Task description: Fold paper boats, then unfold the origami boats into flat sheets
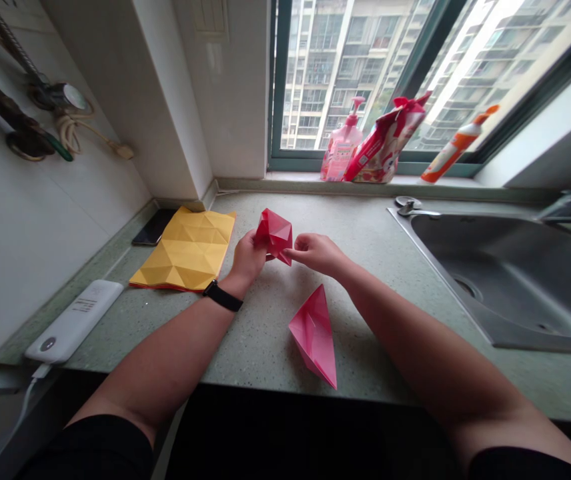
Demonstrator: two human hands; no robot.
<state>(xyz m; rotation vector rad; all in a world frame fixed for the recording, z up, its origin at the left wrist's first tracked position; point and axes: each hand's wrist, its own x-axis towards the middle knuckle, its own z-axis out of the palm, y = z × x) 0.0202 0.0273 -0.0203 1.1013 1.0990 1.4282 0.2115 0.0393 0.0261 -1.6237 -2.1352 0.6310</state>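
Observation:
A dark pink folded-paper piece point(276, 232) is held up over the counter, its facets creased into points. My left hand point(249, 256) grips it from the left side, with a dark band on the wrist. At its lower right corner, my right hand point(318, 253) pinches the paper edge between thumb and curled fingers. Nearer to me, a lighter pink folded-paper piece point(318, 337) lies on the counter, pointed at both ends and hollow in the middle. To the left rests a stack of creased yellow paper point(185, 250), with orange sheets showing underneath.
A black phone point(153, 227) lies behind the yellow paper. On the left edge sits a white power bank point(75, 320) with a cable. A steel sink point(445, 280) is at right. A pump bottle point(341, 150), red bag point(388, 143) and orange-white bottle point(453, 152) stand on the windowsill.

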